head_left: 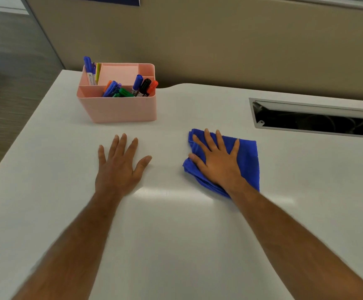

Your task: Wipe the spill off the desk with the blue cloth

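My right hand (216, 162) lies flat with fingers spread on the folded blue cloth (246, 163), pressing it to the white surface (176, 245); my left hand (120, 164) rests open and empty beside. I see no spill anywhere, only glare, so I judge the wiping nearly finished.

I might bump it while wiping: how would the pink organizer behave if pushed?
The pink organizer looks like thin plastic, so probably light and likely to slide on the smooth desk. Its broad base suggests it won't tip easily, though the upright markers may rattle.
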Available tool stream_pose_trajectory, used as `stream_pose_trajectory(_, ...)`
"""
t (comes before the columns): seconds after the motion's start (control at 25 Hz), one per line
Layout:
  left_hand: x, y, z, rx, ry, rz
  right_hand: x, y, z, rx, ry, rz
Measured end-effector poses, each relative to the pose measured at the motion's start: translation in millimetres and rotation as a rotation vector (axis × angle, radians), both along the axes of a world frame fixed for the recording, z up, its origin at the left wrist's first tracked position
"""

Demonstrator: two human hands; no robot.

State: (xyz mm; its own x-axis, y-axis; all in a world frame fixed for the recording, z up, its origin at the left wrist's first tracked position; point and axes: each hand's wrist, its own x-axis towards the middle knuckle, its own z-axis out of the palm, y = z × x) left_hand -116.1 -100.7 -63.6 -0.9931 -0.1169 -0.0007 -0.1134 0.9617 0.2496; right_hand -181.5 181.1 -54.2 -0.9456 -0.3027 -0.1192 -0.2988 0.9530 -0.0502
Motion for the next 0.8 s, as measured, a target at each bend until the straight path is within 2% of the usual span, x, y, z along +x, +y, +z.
stream_pose_trajectory(0.2, 2, 3, 3, -0.024, 0.048, 0.023, 56, 1, -2, -0.011, -0.004, 0.061)
stream_pose_trajectory(0.4, 4, 6, 9, -0.154, 0.052, 0.055, 109, -1, 2, 0.004, -0.018, 0.169)
stream_pose_trajectory(0.8, 7, 17, 20, -0.372, -0.017, 0.013, 221, 10, 14, -0.042, -0.088, 0.519)
